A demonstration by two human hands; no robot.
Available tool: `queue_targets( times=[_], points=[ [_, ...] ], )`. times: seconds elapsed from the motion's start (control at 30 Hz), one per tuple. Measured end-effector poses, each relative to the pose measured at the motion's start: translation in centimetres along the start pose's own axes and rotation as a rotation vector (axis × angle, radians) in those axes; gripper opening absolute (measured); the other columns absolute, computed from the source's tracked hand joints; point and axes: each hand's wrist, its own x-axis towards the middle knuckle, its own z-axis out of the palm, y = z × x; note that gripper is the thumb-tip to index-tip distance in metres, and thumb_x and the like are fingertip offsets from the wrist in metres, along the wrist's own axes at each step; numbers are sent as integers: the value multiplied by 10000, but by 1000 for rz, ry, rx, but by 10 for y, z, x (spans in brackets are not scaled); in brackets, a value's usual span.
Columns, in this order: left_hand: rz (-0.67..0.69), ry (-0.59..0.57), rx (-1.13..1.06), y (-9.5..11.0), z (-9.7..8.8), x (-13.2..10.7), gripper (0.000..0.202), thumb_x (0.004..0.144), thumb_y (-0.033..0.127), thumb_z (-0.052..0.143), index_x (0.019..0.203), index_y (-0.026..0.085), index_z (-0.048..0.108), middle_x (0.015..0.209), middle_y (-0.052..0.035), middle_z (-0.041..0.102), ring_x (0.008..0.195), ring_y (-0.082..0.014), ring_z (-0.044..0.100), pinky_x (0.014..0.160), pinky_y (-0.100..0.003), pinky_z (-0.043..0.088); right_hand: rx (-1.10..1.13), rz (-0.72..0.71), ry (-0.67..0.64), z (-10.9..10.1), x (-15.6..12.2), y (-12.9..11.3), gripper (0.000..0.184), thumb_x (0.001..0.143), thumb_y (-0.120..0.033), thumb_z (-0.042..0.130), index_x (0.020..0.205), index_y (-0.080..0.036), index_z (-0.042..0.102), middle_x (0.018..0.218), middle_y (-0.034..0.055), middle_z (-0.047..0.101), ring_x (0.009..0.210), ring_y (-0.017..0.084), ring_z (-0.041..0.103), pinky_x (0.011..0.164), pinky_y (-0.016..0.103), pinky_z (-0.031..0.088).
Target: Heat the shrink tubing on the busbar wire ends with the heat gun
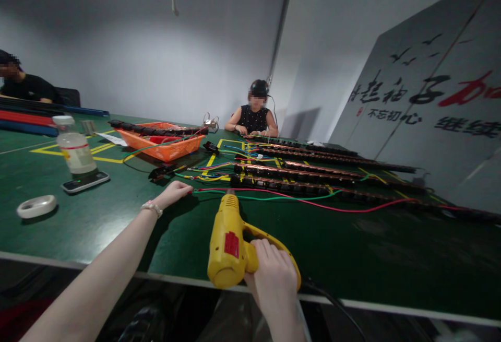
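Note:
My right hand is wrapped round the grip of a yellow heat gun with a red label. Its nozzle points away from me toward the wires. My left hand reaches forward over the green table, fingers closed on the end of a red wire that runs right beside a green wire. A watch sits on my left wrist. Several long black power strips with copper bars lie just beyond the wires.
An orange basket holds black parts at mid-left. A clear bottle stands on a phone. A roll of white tape lies near the left edge. One person sits across the table, another at far left.

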Motion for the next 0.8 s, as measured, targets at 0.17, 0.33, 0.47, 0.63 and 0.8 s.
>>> queue_targets(
  times=[0.17, 0.33, 0.47, 0.63, 0.8],
  points=[
    [4, 6, -13, -6, 1, 4, 428, 648, 539, 550, 461, 185, 400, 409, 58, 295, 417, -74, 236, 456, -247, 151, -32, 18, -8, -6, -6, 22, 280, 718, -161, 624, 987, -210, 564, 888, 9, 625, 826, 182, 555, 755, 315, 320],
    [5, 33, -33, -13, 2, 10, 412, 639, 531, 571, 468, 170, 471, 399, 53, 318, 414, -79, 254, 457, -249, 160, -87, 25, -5, -8, -10, 24, 291, 717, -134, 605, 993, -208, 550, 905, 15, 623, 831, 186, 555, 762, 322, 330],
    [-16, 28, -25, -14, 3, 12, 411, 646, 530, 569, 472, 170, 473, 400, 53, 321, 409, -80, 259, 453, -249, 161, -121, 41, -7, -6, -10, 16, 315, 689, -132, 628, 988, -198, 552, 881, 17, 616, 815, 195, 547, 756, 328, 334],
    [-9, 26, -35, -17, 3, 14, 409, 663, 523, 562, 478, 170, 465, 403, 53, 318, 408, -80, 260, 453, -251, 155, -147, 31, -3, -1, -7, -10, 390, 645, -165, 702, 1004, -186, 551, 891, 21, 617, 804, 205, 539, 749, 342, 347],
    [-28, 35, -46, -14, 3, 13, 404, 634, 529, 575, 479, 167, 483, 401, 53, 326, 412, -80, 260, 454, -248, 159, -121, 20, -32, 12, -2, -47, 465, 614, -204, 761, 1025, -185, 543, 913, 30, 610, 808, 213, 543, 753, 358, 386]
  ],
)
